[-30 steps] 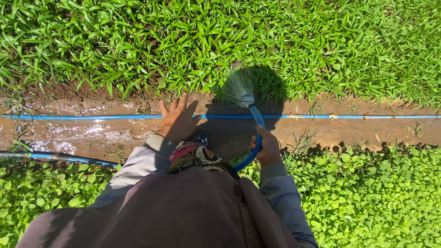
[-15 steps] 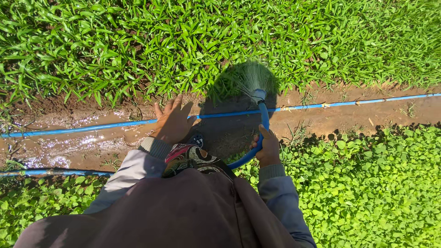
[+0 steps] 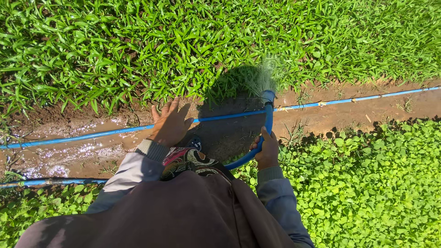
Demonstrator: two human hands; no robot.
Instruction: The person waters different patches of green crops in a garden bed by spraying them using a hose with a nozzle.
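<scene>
The blue hose [image 3: 262, 138] curves up from beside the person's body, over the muddy path [image 3: 321, 120], and its tip [image 3: 268, 97] sprays a fan of water [image 3: 265, 76] onto the tall grass [image 3: 183, 41] on the far side. The right hand [image 3: 266, 149] has its fingers wrapped tight around the hose, while the left hand [image 3: 170, 123] is held out flat over the mud with its fingers spread and nothing in it. A thin blue pipe [image 3: 92, 135] lies along the wet path, another blue pipe [image 3: 46, 182] lies nearer on the left, and small round-leaf plants [image 3: 367, 183] grow on the near side.
</scene>
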